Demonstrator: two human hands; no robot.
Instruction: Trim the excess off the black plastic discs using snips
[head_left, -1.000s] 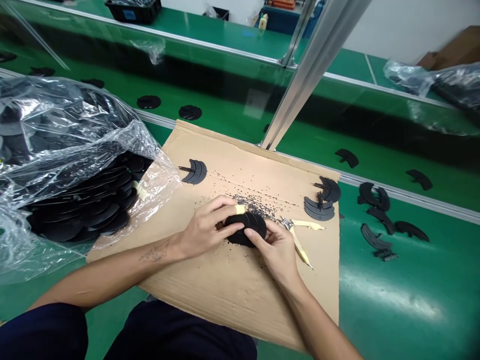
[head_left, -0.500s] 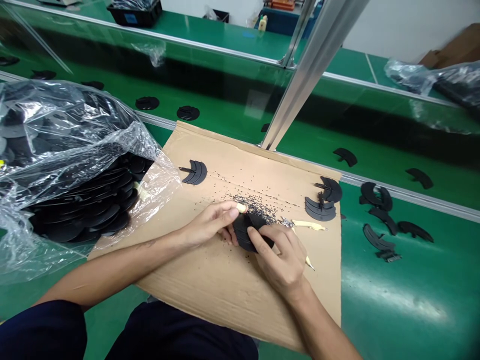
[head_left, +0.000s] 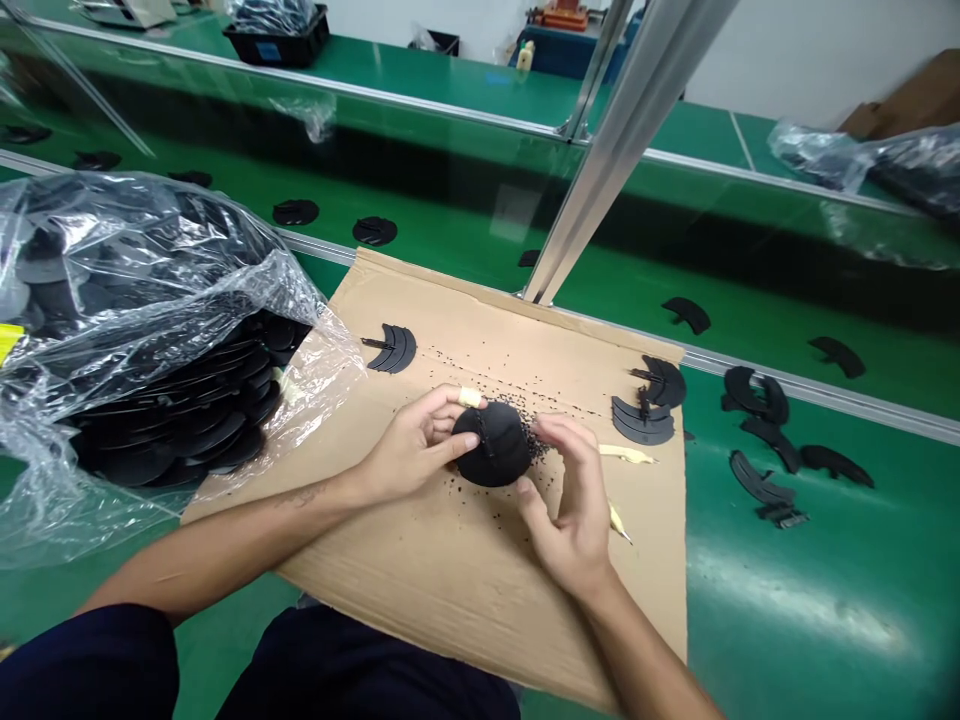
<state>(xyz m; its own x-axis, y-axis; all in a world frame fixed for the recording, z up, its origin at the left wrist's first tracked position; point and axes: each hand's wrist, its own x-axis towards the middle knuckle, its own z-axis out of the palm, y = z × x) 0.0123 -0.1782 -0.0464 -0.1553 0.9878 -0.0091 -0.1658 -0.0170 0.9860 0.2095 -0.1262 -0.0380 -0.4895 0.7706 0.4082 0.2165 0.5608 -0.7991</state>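
Note:
A round black plastic disc (head_left: 504,458) with a dark ridge on its face is pinched in my left hand (head_left: 405,448), thumb on top of its left edge. One finger of that hand wears a yellowish wrap (head_left: 470,397). My right hand (head_left: 576,505) curves around the disc's right side, thumb and fingers apart; whether the thumb tip touches the rim I cannot tell. Beneath and behind the disc, small black bits (head_left: 517,389) lie scattered on a cardboard sheet (head_left: 442,580). Yellow-handled cutters (head_left: 628,454) lie partly hidden behind my right hand.
At left, a clear plastic bag (head_left: 225,260) spills a pile of black discs (head_left: 180,420). Curved black pieces lie on the cardboard (head_left: 394,348) and at its right edge (head_left: 643,420). More curved parts (head_left: 761,475) rest on the green surface. A metal post (head_left: 600,190) stands behind the cardboard.
The disc has turned so its broad round face shows. My right hand's fingers have come off its surface and spread to the right, while my left hand keeps hold.

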